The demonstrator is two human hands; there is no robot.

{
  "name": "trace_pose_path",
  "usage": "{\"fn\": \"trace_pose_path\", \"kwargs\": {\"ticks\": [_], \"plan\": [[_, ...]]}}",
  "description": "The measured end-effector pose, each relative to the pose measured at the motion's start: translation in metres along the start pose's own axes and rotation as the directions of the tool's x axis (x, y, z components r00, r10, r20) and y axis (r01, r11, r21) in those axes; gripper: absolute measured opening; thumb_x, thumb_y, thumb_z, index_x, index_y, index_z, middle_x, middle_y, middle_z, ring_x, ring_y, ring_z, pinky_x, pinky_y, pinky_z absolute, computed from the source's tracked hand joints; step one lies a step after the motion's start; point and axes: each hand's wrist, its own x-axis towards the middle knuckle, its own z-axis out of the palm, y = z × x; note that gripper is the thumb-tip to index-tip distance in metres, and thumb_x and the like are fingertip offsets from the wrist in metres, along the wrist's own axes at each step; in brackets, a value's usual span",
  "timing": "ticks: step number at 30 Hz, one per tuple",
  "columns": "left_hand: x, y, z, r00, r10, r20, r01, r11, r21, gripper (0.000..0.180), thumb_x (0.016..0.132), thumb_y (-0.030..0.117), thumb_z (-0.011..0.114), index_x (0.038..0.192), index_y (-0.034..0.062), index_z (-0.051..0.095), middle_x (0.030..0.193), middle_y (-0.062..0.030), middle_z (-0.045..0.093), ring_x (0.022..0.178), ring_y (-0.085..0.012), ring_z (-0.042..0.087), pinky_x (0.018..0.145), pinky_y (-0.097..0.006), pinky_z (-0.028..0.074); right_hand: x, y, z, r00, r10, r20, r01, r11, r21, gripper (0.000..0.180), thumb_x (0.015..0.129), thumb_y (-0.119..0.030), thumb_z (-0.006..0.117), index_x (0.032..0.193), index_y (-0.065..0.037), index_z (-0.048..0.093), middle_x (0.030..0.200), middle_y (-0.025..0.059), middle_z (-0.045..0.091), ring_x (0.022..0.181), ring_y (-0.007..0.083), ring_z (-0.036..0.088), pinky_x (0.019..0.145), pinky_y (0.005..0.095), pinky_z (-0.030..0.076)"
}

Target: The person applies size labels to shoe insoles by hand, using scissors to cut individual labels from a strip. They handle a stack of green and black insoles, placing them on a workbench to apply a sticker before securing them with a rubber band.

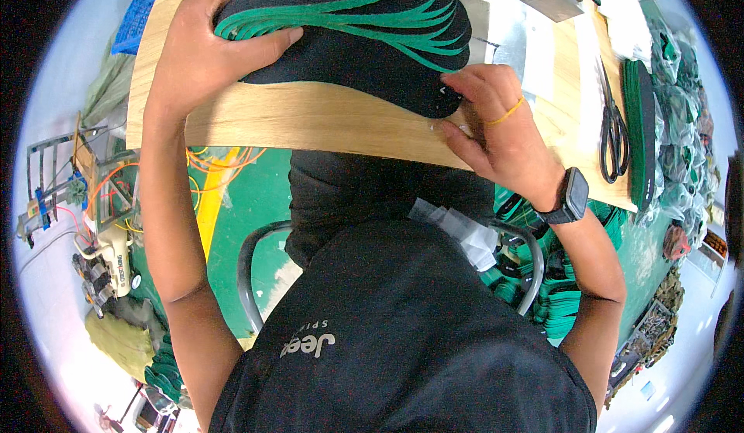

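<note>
Insoles (364, 38), black with green edges, lie fanned in a stack on the wooden table (310, 119), and both hands work them in the head view. The left hand (205, 49) presses flat on the stack's left end, its fingers (267, 39) curled together over the green edges. The right hand (496, 123) sits at the stack's near tip, thumb and forefinger pinching toward the lowest insole's edge; whether they grip it I cannot tell. Beyond the right fingers lie scissors (612, 135) and a standing row of green pieces (639, 135). Judging by the full fan, most insoles seem yet unhandled.
</note>
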Motion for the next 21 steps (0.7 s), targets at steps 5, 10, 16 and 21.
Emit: {"fn": "trace_pose_path", "kwargs": {"ticks": [5,10,16,21], "plan": [[0.001,-0.001,-0.002,1.000,0.023,0.012,-0.024,0.998,0.065,0.054,0.068,0.011,0.072,0.119,0.0003,0.058,0.095,-0.0044,0.067,0.085,-0.0096,0.059,0.083,-0.026,0.047,0.001,0.003,-0.003,0.995,-0.088,0.051,0.091,0.994,-0.059,0.032,0.073,-0.012,0.071,0.100,-0.003,0.057,0.098,0.0130,0.053,0.089,0.0326,0.052,0.075,0.0392,0.046],[0.002,-0.002,0.001,0.998,0.057,-0.016,-0.056,0.997,0.048,0.053,0.068,0.012,0.073,0.118,0.0006,0.059,0.095,-0.0038,0.068,0.085,-0.0091,0.059,0.083,-0.026,0.047,0.000,-0.001,-0.003,0.999,-0.045,0.024,0.046,0.998,-0.038,0.024,0.075,-0.013,0.070,0.094,-0.004,0.058,0.094,0.0115,0.053,0.087,0.0309,0.052,0.073,0.0386,0.047],[-0.002,0.000,0.000,1.000,-0.009,-0.014,0.009,0.999,0.034,0.053,0.068,0.011,0.073,0.119,0.0006,0.059,0.095,-0.0042,0.068,0.084,-0.0091,0.059,0.083,-0.026,0.047,-0.010,-0.004,-0.005,0.984,-0.141,0.109,0.144,0.989,-0.020,0.022,0.072,-0.012,0.071,0.087,-0.003,0.058,0.090,0.0110,0.053,0.086,0.0311,0.052,0.073,0.0389,0.047],[-0.002,-0.001,0.004,0.999,0.039,-0.037,-0.040,0.999,-0.024,0.052,0.069,0.010,0.073,0.119,0.0006,0.059,0.095,-0.0038,0.068,0.086,-0.0084,0.059,0.083,-0.025,0.047,-0.009,-0.029,0.006,0.988,-0.110,-0.106,0.109,0.994,-0.021,0.039,0.069,-0.006,0.070,0.105,-0.002,0.058,0.111,0.0141,0.056,0.096,0.0332,0.055,0.083,0.0398,0.047]]}}
